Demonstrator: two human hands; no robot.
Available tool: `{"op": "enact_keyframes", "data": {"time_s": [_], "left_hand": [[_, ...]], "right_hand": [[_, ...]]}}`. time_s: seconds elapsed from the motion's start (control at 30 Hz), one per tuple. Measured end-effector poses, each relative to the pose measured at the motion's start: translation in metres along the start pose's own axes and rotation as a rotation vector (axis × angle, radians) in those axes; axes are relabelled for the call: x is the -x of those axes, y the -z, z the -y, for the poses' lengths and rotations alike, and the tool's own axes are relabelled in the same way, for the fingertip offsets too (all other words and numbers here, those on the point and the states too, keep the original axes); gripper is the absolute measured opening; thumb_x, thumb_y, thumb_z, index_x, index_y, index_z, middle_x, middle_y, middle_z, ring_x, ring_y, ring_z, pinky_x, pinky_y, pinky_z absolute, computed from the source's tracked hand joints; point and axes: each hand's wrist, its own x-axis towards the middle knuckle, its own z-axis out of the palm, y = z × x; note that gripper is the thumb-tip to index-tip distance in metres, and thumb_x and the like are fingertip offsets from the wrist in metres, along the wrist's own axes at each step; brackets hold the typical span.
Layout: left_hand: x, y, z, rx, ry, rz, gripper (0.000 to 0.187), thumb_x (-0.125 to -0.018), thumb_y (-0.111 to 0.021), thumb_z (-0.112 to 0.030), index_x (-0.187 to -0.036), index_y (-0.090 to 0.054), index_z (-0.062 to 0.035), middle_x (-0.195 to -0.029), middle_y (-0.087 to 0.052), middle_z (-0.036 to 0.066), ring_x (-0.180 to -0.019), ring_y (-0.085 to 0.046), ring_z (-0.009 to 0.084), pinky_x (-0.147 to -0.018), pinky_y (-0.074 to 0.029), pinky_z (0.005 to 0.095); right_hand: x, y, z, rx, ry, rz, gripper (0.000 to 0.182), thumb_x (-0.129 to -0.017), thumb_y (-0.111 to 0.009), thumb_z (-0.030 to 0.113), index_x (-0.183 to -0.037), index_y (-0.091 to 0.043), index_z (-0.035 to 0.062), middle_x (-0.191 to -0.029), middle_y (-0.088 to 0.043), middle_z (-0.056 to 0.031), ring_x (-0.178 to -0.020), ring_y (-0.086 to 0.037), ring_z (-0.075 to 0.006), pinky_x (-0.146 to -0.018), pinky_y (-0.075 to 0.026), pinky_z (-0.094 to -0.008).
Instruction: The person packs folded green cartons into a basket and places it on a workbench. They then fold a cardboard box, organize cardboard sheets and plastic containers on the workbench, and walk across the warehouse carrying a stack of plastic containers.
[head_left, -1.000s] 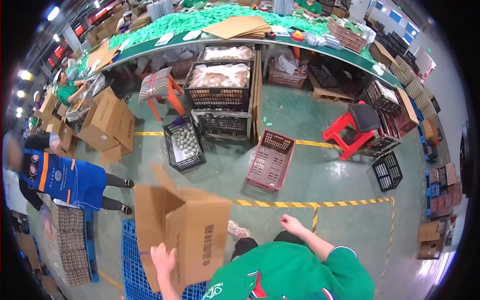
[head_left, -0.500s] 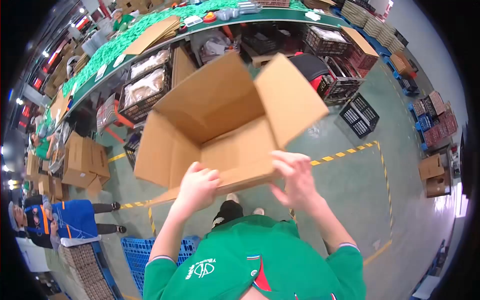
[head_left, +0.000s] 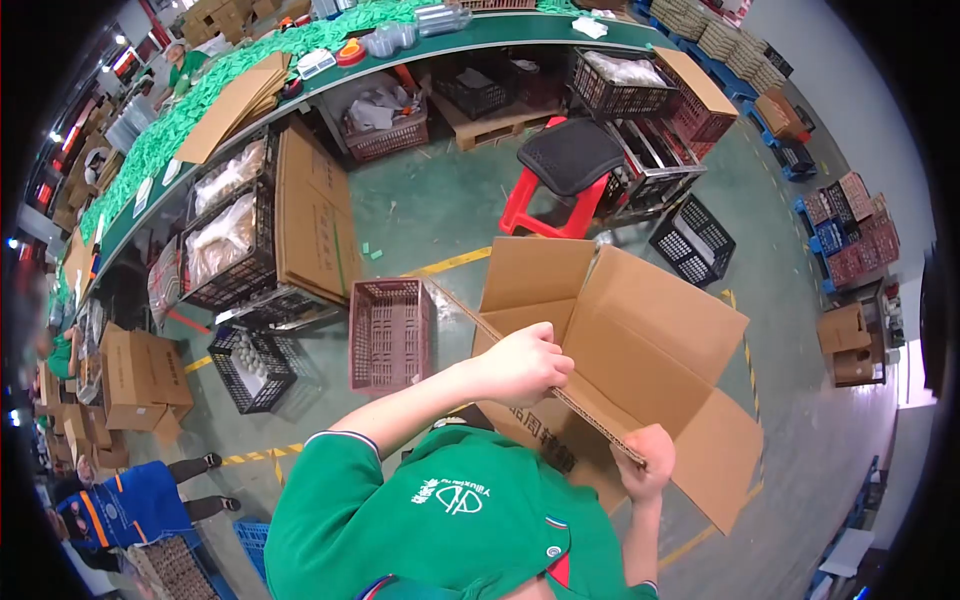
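Note:
An open cardboard box [head_left: 640, 350] is tilted in front of me to the right, its flaps spread and dark printing on the side nearest my body. My left hand [head_left: 525, 365] is closed over the near upper edge of the box. Farther right along that same edge, my right hand [head_left: 648, 462] grips the cardboard, with its fingers curled. Inside, the part of the box I can see holds nothing; its bottom is partly hidden by the near wall.
On the floor ahead stand a maroon crate [head_left: 390, 345], a black crate [head_left: 272, 398] with round pale items and a red stool [head_left: 515, 205]. Flattened cardboard [head_left: 312, 205] leans beside bagged goods. A person in a blue apron [head_left: 150, 505] is at left. Green items cover the long table.
The box has swung right and lower, turning so its printed side faces me. Both hands moved right with it, still gripping an edge. The stool and maroon crate are now uncovered.

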Motion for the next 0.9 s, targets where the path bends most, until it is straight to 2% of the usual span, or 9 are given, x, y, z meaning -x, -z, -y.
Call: {"op": "enact_keyframes", "data": {"time_s": [0.13,0.23,0.37,0.47,0.57,0.67,0.7,0.83,0.9], "left_hand": [[-0.018,0.024,0.044,0.075,0.012,0.018,0.015,-0.048,-0.059,-0.01,-0.06,-0.051,-0.0131,-0.059,-0.039,-0.001,-0.06,-0.048,0.0146,-0.065,-0.034,0.0295],[-0.027,0.046,0.067,0.002,0.093,0.017,0.011,-0.053,-0.058,-0.011,-0.056,-0.048,-0.0126,-0.058,-0.042,0.0,-0.057,-0.049,0.0157,-0.062,-0.034,0.0299],[-0.03,0.075,0.091,-0.128,0.273,0.031,0.011,-0.053,-0.058,-0.009,-0.057,-0.048,-0.0121,-0.058,-0.041,0.0,-0.056,-0.048,0.0153,-0.062,-0.034,0.0296],[-0.024,0.083,0.088,-0.23,0.479,-0.028,0.011,-0.052,-0.059,-0.009,-0.059,-0.05,-0.0114,-0.058,-0.042,0.0,-0.056,-0.049,0.0151,-0.061,-0.035,0.0292],[-0.013,0.09,0.081,-0.405,0.739,-0.037,0.012,-0.051,-0.059,-0.008,-0.061,-0.052,-0.0113,-0.059,-0.044,0.0,-0.056,-0.049,0.0148,-0.062,-0.035,0.0288],[0.003,0.08,0.072,-0.523,0.961,-0.05,0.013,-0.051,-0.059,-0.008,-0.062,-0.053,-0.0115,-0.06,-0.045,0.0,-0.057,-0.05,0.0148,-0.062,-0.035,0.029],[0.011,0.074,0.073,-0.558,1.023,-0.045,0.013,-0.051,-0.059,-0.007,-0.062,-0.052,-0.0115,-0.06,-0.046,0.0,-0.057,-0.05,0.015,-0.062,-0.035,0.0292],[0.056,0.033,0.093,-0.6,1.265,0.012,0.014,-0.053,-0.061,-0.008,-0.064,-0.053,-0.0109,-0.061,-0.047,0.002,-0.057,-0.052,0.0161,-0.063,-0.034,0.0295],[0.082,0.005,0.108,-0.563,1.407,-0.022,0.013,-0.055,-0.06,-0.008,-0.066,-0.053,-0.0108,-0.062,-0.048,0.003,-0.058,-0.053,0.0179,-0.065,-0.034,0.0313]], "right_hand": [[-0.068,-0.001,-0.019,-0.021,0.011,0.03,0.019,-0.061,-0.07,0.011,-0.069,-0.054,0.0043,-0.062,-0.056,-0.008,-0.053,-0.053,-0.0238,-0.049,-0.038,-0.0309],[-0.12,-0.011,-0.048,-0.107,0.061,0.057,0.018,-0.061,-0.069,0.01,-0.067,-0.054,0.0041,-0.061,-0.056,-0.0081,-0.052,-0.052,-0.0234,-0.048,-0.037,-0.0304],[-0.181,-0.041,-0.107,-0.29,0.187,0.098,0.015,-0.06,-0.067,0.009,-0.066,-0.054,0.0041,-0.061,-0.056,-0.0074,-0.052,-0.052,-0.0233,-0.049,-0.037,-0.0295],[-0.218,-0.075,-0.148,-0.372,0.204,0.299,0.017,-0.058,-0.065,0.011,-0.071,-0.056,0.0055,-0.072,-0.059,-0.0062,-0.063,-0.054,-0.0237,-0.056,-0.04,-0.0309],[-0.278,-0.105,-0.153,-0.277,0.382,0.464,0.031,-0.057,-0.066,0.014,-0.086,-0.057,0.0068,-0.092,-0.059,-0.0062,-0.082,-0.053,-0.0244,-0.07,-0.042,-0.0342],[-0.317,-0.137,-0.16,-0.402,0.373,0.556,0.04,-0.06,-0.062,0.008,-0.1,-0.053,0.0076,-0.107,-0.056,-0.0079,-0.096,-0.05,-0.0259,-0.082,-0.039,-0.0365],[-0.324,-0.153,-0.171,-0.412,0.403,0.623,0.046,-0.062,-0.067,0.017,-0.104,-0.05,0.0068,-0.11,-0.052,-0.0079,-0.096,-0.048,-0.027,-0.084,-0.038,-0.0382],[-0.333,-0.215,-0.194,-0.544,0.241,0.771,0.028,-0.072,-0.061,0.014,-0.097,-0.052,0.0056,-0.097,-0.054,-0.009,-0.093,-0.05,-0.0261,-0.08,-0.042,-0.0338],[-0.334,-0.24,-0.212,-0.505,0.251,0.902,0.025,-0.074,-0.059,0.015,-0.095,-0.052,0.0048,-0.094,-0.055,-0.0085,-0.09,-0.051,-0.0249,-0.079,-0.043,-0.0336]]}}
